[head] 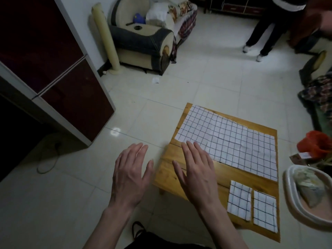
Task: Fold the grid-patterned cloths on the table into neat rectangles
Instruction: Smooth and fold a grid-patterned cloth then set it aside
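— Quickly, where's your cloth? 
— Large grid cloth (231, 139) lies flat and unfolded, covering the far half of the wooden table (179, 169), reaching the far left corner and the right edge.
— Folded ones? 
— Two small folded rectangles (239, 200) (265, 212), side by side at the near right corner (just apart, not touching).
— Your hands? 
— Both spread flat, fingers wide, holding nothing. Your right hand (195, 169) is over the table's left edge, fingertips at the large cloth's near left corner; can't tell if they touch. Your left hand (131, 175) is off the table, over the floor tiles (143, 90).
— Beside the table? 
— White basin (291, 194) to the right.
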Demonstrator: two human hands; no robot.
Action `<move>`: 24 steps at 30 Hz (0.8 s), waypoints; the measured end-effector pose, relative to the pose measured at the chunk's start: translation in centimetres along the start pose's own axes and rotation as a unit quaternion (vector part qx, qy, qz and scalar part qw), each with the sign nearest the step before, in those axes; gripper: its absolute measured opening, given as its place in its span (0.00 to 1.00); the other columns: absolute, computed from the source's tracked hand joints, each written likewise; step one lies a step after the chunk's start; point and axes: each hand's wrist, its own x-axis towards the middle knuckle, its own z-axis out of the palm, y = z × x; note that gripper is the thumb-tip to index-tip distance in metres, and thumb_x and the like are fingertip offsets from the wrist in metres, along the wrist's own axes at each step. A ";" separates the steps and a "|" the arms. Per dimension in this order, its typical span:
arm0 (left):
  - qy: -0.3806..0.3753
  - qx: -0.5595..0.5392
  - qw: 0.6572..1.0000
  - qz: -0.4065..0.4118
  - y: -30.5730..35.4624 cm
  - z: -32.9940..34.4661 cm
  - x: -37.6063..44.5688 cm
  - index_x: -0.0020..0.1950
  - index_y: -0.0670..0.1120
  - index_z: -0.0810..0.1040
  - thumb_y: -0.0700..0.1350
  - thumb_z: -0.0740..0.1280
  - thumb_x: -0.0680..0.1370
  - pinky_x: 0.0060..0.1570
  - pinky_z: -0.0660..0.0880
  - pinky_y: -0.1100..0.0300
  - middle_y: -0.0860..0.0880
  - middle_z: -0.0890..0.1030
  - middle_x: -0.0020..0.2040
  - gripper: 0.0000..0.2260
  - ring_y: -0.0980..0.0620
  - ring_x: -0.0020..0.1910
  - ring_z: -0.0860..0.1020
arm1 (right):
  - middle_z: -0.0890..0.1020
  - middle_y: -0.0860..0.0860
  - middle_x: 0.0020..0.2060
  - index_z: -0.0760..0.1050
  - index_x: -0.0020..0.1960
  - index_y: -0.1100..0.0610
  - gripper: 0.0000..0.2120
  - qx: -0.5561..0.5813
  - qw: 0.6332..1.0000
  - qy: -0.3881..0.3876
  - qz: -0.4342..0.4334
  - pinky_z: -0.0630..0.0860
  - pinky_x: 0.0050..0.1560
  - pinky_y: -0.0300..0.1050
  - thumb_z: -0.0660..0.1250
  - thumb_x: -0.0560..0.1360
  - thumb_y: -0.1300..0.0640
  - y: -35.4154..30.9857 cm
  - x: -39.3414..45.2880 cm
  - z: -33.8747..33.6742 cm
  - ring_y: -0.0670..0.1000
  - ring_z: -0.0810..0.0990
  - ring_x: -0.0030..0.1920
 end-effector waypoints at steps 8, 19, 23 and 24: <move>-0.003 0.025 0.999 0.042 -12.0 -2.9 5.5 0.76 0.45 0.72 0.54 0.58 0.85 0.76 0.66 0.47 0.45 0.75 0.73 0.23 0.47 0.76 0.70 | 0.70 0.55 0.78 0.63 0.81 0.56 0.32 -0.014 1.000 0.006 0.019 0.62 0.79 0.54 0.51 0.85 0.37 -10.3 6.0 4.1 0.54 0.64 0.80; -0.016 0.020 0.998 0.051 -18.3 -2.2 13.8 0.76 0.44 0.72 0.55 0.56 0.85 0.76 0.66 0.46 0.44 0.75 0.74 0.24 0.46 0.76 0.69 | 0.68 0.54 0.79 0.61 0.81 0.55 0.31 -0.012 0.999 0.006 0.050 0.63 0.79 0.56 0.52 0.85 0.38 -14.8 14.0 7.6 0.53 0.62 0.81; -0.015 0.012 0.997 0.069 -19.7 -1.0 19.4 0.76 0.44 0.73 0.54 0.57 0.85 0.76 0.66 0.46 0.44 0.76 0.73 0.23 0.46 0.76 0.70 | 0.69 0.53 0.78 0.62 0.81 0.55 0.30 -0.006 0.997 0.019 0.074 0.61 0.80 0.54 0.52 0.85 0.39 -14.9 18.1 9.5 0.52 0.63 0.80; -0.017 0.010 0.997 0.072 -20.0 -0.6 20.9 0.76 0.44 0.73 0.54 0.58 0.85 0.76 0.66 0.45 0.44 0.76 0.73 0.23 0.46 0.76 0.69 | 0.69 0.53 0.78 0.63 0.81 0.55 0.30 -0.003 0.996 0.020 0.082 0.61 0.80 0.54 0.53 0.85 0.39 -14.9 19.3 9.9 0.52 0.64 0.80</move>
